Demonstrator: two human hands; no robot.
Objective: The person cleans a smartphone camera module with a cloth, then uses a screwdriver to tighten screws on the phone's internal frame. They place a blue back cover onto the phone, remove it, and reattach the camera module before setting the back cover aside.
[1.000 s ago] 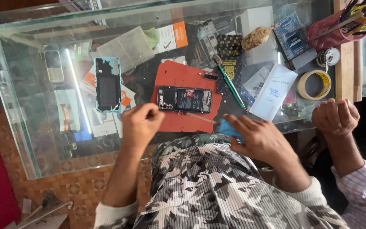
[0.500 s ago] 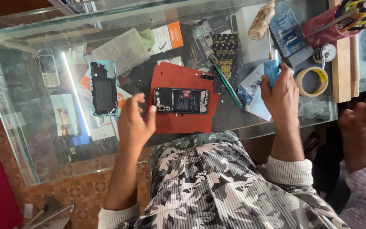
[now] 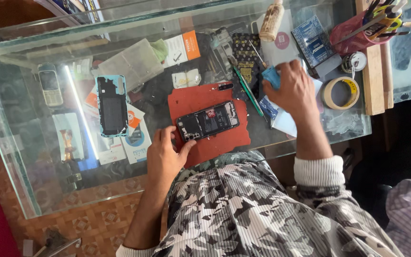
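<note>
An opened phone (image 3: 209, 121) is laid on a red mat (image 3: 200, 97) near the front edge of the glass counter (image 3: 34, 190), and its left end is touched by the loosely spread fingers of the left hand (image 3: 165, 154) — nothing is gripped. Further back, toward the right edge, a small blue object (image 3: 271, 76) is held in the curled fingers of the right hand (image 3: 293, 90) — just beside a roll of tape (image 3: 341, 93).

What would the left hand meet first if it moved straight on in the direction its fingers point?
Most likely the opened phone on the red mat: the left hand points up-right, fingertips at its near end. Whether they already touch is unclear.
</note>
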